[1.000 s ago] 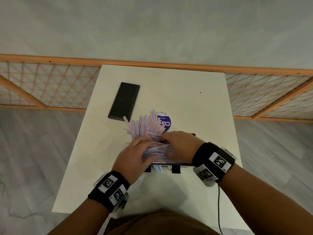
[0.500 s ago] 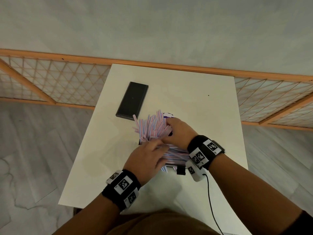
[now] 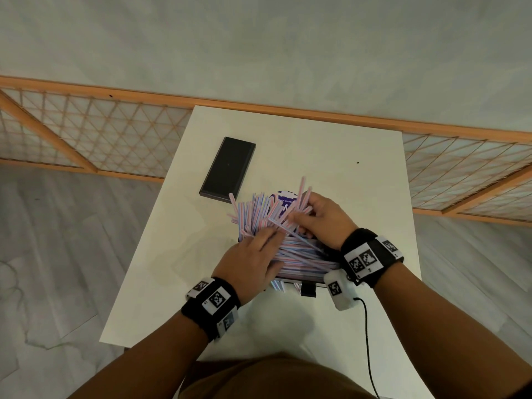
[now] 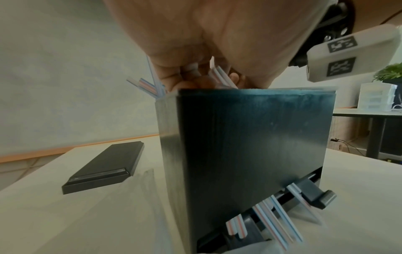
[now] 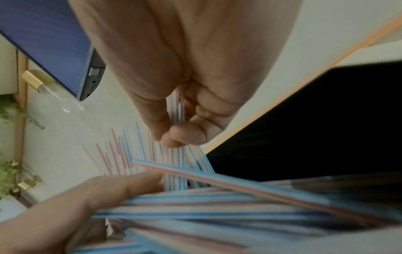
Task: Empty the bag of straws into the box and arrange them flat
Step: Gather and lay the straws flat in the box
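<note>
Straws (image 3: 290,249), striped, heaped in the dark box (image 4: 250,146) near the table's (image 3: 331,145) front edge: right hand (image 3: 325,220) pinches an upright cluster, apparently to lay it flat; left hand (image 3: 250,263) rests straight-fingered, steadying the pile.

Views held: our head camera looks steeply down on the white square table (image 3: 331,145); our left wrist camera sits low, close against the dark plastic box (image 4: 250,146); our right wrist camera hangs just over the blue-and-pink striped straws (image 5: 217,206), shared by all.
</note>
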`<state>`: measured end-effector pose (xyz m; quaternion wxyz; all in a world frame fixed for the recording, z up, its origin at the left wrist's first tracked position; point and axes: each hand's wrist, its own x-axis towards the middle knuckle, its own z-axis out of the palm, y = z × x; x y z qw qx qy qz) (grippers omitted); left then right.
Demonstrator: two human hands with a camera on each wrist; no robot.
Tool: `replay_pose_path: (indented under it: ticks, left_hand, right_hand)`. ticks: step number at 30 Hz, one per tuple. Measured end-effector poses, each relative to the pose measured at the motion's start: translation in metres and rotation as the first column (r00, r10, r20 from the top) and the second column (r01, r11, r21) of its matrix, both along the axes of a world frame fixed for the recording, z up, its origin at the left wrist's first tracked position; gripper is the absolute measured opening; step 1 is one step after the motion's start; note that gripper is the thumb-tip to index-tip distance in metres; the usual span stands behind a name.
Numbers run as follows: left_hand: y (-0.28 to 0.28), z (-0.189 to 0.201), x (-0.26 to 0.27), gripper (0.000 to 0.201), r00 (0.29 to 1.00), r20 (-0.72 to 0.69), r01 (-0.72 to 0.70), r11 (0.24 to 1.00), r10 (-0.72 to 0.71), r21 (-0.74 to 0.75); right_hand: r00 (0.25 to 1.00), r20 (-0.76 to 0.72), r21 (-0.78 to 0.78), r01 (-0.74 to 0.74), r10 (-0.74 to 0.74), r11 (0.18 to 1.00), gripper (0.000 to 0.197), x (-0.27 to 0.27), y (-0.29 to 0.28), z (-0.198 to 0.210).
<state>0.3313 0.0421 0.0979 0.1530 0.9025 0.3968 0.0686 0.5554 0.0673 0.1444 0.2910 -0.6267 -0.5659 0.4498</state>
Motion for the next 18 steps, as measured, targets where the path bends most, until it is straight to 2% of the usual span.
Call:
replay_pose_path:
  ticks: [2, 7, 11, 15, 18]
  left_hand:
    - [0.0, 0.0, 0.0, 0.061, 1.0, -0.005, -0.001, 1.0, 0.001, 0.003]
    - [0.001, 0.006, 0.002, 0.06, 1.0, 0.007, 0.0, 1.0, 0.0, 0.002]
    - [0.001, 0.009, 0.001, 0.058, 1.0, 0.018, 0.001, 1.0, -0.001, -0.014]
    - [0.003, 0.016, -0.001, 0.051, 0.997, 0.08, -0.014, 0.995, 0.022, -0.098]
    - [0.002, 0.025, -0.003, 0.044, 0.971, 0.208, -0.071, 0.973, 0.118, -0.218]
  right_hand:
    - [0.999, -0.035, 0.015, 0.037, -0.036, 0.999, 0.014, 0.006, -0.003, 0.002]
    - [0.989, -0.018, 0.086, 0.146, -0.145, 0.986, 0.007, 0.02, -0.008, 0.013]
    - [0.965, -0.102, 0.148, 0.255, -0.241, 0.956, 0.006, 0.04, -0.015, 0.035]
    - [0.931, -0.177, 0.23, 0.353, -0.318, 0.907, 0.003, 0.062, -0.031, 0.078]
    - [0.887, -0.33, 0.265, 0.416, -0.324, 0.87, 0.004, 0.072, -0.04, 0.102]
